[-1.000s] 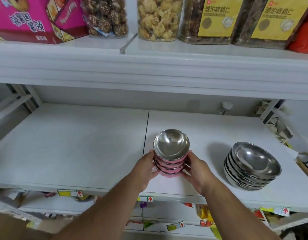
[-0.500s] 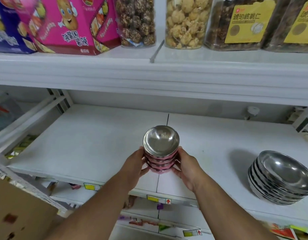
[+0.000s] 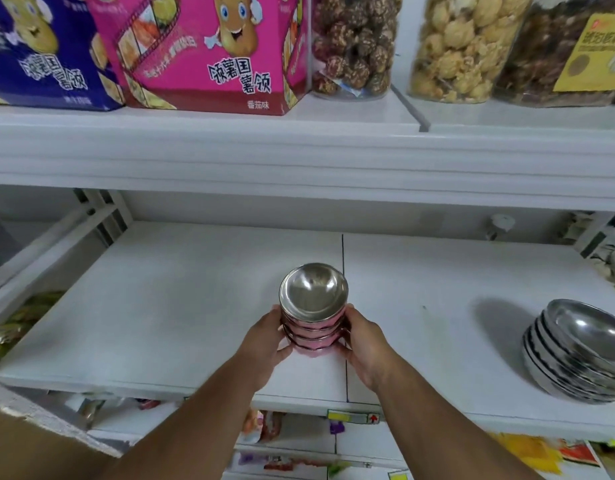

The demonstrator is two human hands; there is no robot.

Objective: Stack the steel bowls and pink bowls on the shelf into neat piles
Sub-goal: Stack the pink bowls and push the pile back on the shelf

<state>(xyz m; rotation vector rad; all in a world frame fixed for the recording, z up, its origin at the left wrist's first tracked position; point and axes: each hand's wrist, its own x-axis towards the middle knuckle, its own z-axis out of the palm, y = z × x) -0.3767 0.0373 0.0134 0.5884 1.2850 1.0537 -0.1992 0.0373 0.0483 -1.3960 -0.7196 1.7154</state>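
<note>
Though pink-sided, stack (steel-lined, round).

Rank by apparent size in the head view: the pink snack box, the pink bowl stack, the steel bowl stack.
1. pink snack box, clearly largest.
2. steel bowl stack, partly cut off by the frame edge.
3. pink bowl stack, held between left hand and right hand.
</note>
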